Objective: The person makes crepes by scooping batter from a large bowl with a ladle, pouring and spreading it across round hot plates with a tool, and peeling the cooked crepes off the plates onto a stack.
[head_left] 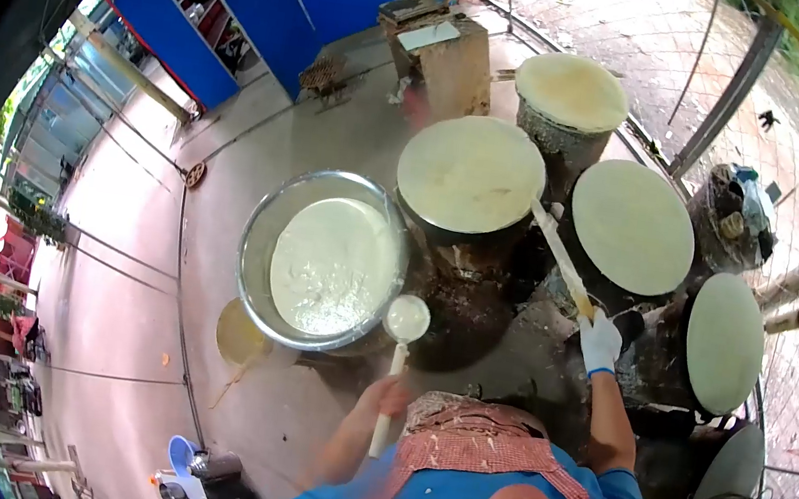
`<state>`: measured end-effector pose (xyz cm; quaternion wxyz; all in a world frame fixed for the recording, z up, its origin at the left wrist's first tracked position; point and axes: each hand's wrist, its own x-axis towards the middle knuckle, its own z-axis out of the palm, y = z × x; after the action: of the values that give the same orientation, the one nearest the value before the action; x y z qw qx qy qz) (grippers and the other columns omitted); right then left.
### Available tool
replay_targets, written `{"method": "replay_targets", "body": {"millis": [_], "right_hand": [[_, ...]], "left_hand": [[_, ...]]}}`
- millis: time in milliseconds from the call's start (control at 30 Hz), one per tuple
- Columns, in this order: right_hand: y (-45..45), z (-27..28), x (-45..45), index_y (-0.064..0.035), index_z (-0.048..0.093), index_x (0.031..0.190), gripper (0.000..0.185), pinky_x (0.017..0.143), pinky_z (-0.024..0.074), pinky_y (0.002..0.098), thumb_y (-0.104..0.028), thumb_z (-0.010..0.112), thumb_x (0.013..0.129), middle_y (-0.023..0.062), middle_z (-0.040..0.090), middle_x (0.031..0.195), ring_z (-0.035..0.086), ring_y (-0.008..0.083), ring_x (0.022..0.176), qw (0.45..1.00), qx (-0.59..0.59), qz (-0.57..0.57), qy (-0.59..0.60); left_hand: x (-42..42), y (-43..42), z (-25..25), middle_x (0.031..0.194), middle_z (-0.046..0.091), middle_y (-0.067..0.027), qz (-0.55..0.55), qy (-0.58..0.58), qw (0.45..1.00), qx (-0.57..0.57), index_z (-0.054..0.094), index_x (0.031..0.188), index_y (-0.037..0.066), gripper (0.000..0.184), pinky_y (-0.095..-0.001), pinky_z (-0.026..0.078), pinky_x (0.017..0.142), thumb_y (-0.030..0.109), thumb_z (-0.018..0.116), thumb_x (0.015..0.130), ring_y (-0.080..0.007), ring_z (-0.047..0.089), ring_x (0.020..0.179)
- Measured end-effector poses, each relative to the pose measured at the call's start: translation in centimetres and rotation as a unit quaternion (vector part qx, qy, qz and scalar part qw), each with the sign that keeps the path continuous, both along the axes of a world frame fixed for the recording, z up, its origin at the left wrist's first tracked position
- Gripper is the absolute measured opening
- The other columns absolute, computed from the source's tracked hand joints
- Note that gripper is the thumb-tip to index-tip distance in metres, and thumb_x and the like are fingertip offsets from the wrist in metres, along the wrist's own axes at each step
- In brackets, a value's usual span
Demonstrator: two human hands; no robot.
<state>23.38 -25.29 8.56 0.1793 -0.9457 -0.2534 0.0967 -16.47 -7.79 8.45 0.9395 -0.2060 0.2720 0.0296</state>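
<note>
My left hand [385, 396], bare, is closed around the pale handle of a ladle [407, 319]. The ladle's cup holds pale batter and sits by the right rim of a large metal basin [251, 286]. Thick, off-white batter [335, 261] lies in the basin. In a white glove, my right hand [599, 343] grips the near end of a long, flat wooden spatula [564, 261]. The spatula's far tip reaches the right edge of a round griddle [470, 173] covered with a pale layer. Another pale-covered griddle [633, 227] is just beyond my gloved hand.
More round pale-topped griddles stand at the back [571, 93] and far right [725, 343]. A wooden box [449, 64] stands behind them. A yellowish round pan [242, 332] is on the floor beside the basin. Wire fencing [727, 101] runs along the right.
</note>
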Motion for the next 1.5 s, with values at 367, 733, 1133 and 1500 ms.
{"method": "replay_targets", "body": {"millis": [367,733,1133,1500], "right_hand": [[7.7,-2.5,1.3,-0.0113,0.06,0.106,0.044,0.064,0.0488,0.0418,-0.042,0.063,0.075,0.0143,0.065,0.084,0.062,0.0318,0.071,0.952,0.047,0.295,-0.057],[31.7,-4.4,0.2,-0.0081,0.058,0.093,0.042,0.069,0.049,0.0415,-0.039,0.07,0.068,0.0135,0.057,0.088,0.061,0.0307,0.079,0.832,0.041,0.533,-0.146],[51.1,12.7,12.9,-0.0023,0.066,0.087,0.027,0.077,0.0482,0.0454,-0.016,0.053,0.068,0.0217,0.063,0.092,0.061,0.0379,0.088,0.859,-0.004,0.49,-0.145],[48.8,22.0,41.4,0.0028,0.063,0.08,0.029,0.043,0.0413,0.0346,-0.024,0.06,0.07,0.0113,0.057,0.056,0.055,0.0207,0.045,0.946,0.311,0.084,0.024]], "left_hand": [[3.5,-2.4,0.0,0.056,0.03,0.0019,0.195,0.063,0.979,0.01,0.053,0.117,0.012,0.027,-0.0202,0.028,0.035,0.023,0.043,0.095,-0.0055,0.029,0.041],[2.2,-4.6,1.2,0.047,0.028,0.0033,0.242,-0.058,0.964,-0.092,0.029,0.057,0.013,0.044,-0.021,0.027,0.036,0.031,0.048,0.092,-0.0066,0.029,0.039],[1.0,-1.5,4.3,0.049,0.032,0.0032,0.253,0.102,0.962,0.009,0.038,0.061,0.013,0.037,-0.024,0.027,0.039,0.031,0.048,0.091,-0.0094,0.031,0.042],[12.2,0.6,5.3,0.053,0.035,0.0023,0.286,0.372,0.871,0.146,0.042,0.074,0.01,0.028,-0.0221,0.031,0.039,0.03,0.047,0.092,-0.0083,0.033,0.042]]}}
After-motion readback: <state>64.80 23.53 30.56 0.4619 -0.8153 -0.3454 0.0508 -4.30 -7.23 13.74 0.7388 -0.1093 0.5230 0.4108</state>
